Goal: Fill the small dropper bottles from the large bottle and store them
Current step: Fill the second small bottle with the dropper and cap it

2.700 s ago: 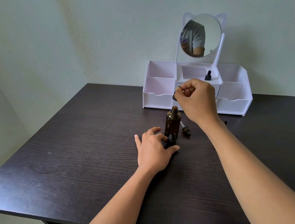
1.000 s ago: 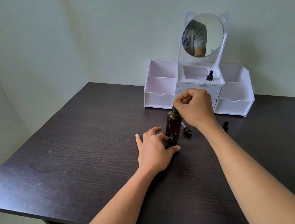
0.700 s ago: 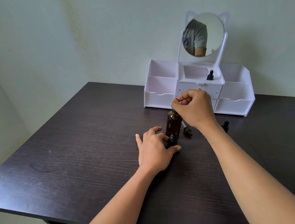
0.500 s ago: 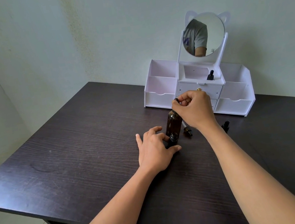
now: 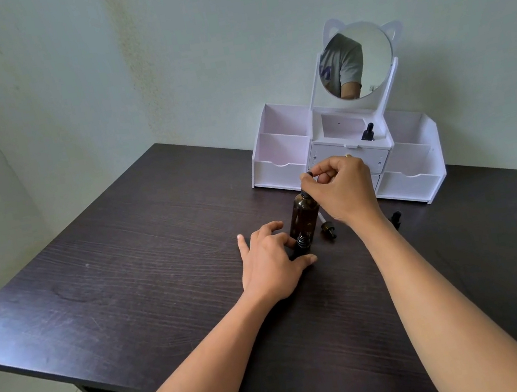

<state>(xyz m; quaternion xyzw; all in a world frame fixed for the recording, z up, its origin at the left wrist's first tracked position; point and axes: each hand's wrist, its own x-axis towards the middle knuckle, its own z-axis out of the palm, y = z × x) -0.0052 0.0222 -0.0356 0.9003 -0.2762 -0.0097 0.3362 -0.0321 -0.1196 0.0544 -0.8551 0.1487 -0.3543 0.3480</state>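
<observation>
The right hand (image 5: 340, 192) hovers over the large bottle (image 5: 303, 217), thumb and forefinger pinching the black rubber bulb of a dropper (image 5: 310, 174) just above the neck, the other fingers curled in; the fingers hide whether its tube sits inside. The large bottle is round brown glass, upright on the table (image 5: 125, 269). The left hand (image 5: 271, 262) lies low in front of it, thumb and fingers curved round a small bottle (image 5: 303, 244), dark, with a ribbed open neck, standing just beside the large one. A loose cap (image 5: 327, 229) with a thin clear tube lies right of the large bottle, partly under the right wrist. Past the right forearm sits another small black piece (image 5: 395, 219), too hidden to tell what. The table is dark wood grain, matt. At its back stands a white organiser (image 5: 282, 164) of flat boards and stepped open compartments, topped by a round mirror (image 5: 356, 63) with cat ears; a black-topped bottle (image 5: 368, 133) stands in its middle upper compartment.
</observation>
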